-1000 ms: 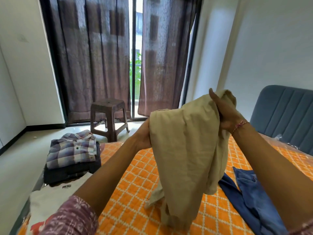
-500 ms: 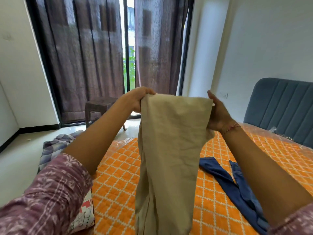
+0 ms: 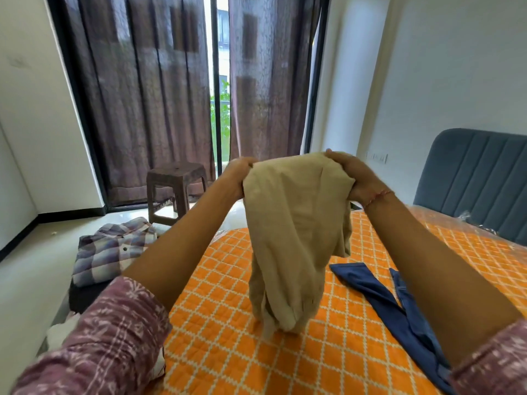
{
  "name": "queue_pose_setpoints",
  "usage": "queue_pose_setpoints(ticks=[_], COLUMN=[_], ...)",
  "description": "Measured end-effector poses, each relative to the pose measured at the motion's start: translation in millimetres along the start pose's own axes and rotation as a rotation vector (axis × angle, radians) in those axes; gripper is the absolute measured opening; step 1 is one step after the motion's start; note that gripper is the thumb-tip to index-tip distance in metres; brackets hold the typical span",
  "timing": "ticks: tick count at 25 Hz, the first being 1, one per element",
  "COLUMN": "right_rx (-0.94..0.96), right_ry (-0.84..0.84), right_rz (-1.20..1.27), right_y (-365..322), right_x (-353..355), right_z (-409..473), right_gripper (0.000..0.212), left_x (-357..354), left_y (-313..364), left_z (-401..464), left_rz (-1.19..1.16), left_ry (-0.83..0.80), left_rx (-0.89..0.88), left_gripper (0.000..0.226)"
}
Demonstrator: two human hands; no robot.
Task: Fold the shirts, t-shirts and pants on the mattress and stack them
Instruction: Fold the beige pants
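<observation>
1. The left hand point(image 3: 236, 178) and right hand point(image 3: 352, 178) each grip an upper corner of the beige pants point(image 3: 293, 238), fingers curled tight into the cloth, holding them up over the middle of the mattress point(image 3: 356, 323).
2. The pants hang bunched; their lower end touches the mattress and crumples there.
3. To do this step well, I judge the hands should spread the top edge taut and lay the pants flat before folding.
4. The blue garment point(image 3: 379, 297) lies unfolded just to the right; keep the pants off it.
5. A folded plaid shirt point(image 3: 114, 249) tops the stack at the mattress's left edge, where the folded pants should go.
</observation>
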State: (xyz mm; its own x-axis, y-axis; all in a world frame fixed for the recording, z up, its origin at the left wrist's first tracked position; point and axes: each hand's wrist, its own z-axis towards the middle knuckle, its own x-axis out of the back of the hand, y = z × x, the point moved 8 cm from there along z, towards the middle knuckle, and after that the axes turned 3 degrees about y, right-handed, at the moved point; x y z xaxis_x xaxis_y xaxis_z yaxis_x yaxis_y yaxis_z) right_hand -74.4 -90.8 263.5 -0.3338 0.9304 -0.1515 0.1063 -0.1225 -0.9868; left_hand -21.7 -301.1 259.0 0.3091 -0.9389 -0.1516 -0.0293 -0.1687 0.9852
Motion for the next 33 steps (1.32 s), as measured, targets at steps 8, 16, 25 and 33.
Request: queue_pose_setpoints(ticks=[8,16,25,33], right_rx=[0.135,0.067,0.196,0.247], right_ry=[0.082,-0.125,0.480,0.195], right_rz=[-0.123,-0.002,0.004,-0.006], right_y=[-17.3,10.0,5.2,-3.9], right_x=[15.2,-2.4,25.9,0.4], right_z=[-5.3,-32.1,0.3,-14.7], right_gripper=[0.016,0.034,0.027,0.009], left_x=[4.6,-2.6,23.0,38.3], left_y=[20.5,-7.3,17.5,-26.4], left_z=[-4.3,-17.6,-9.7,-15.5], left_rz=[0.021,0.024,0.319,-0.143], left_ry=[0.022,-0.069,0.096,-0.049], left_rx=[-0.304,0.123,-0.194,0.022], left_gripper=[0.017,0.014,0.029,0.016])
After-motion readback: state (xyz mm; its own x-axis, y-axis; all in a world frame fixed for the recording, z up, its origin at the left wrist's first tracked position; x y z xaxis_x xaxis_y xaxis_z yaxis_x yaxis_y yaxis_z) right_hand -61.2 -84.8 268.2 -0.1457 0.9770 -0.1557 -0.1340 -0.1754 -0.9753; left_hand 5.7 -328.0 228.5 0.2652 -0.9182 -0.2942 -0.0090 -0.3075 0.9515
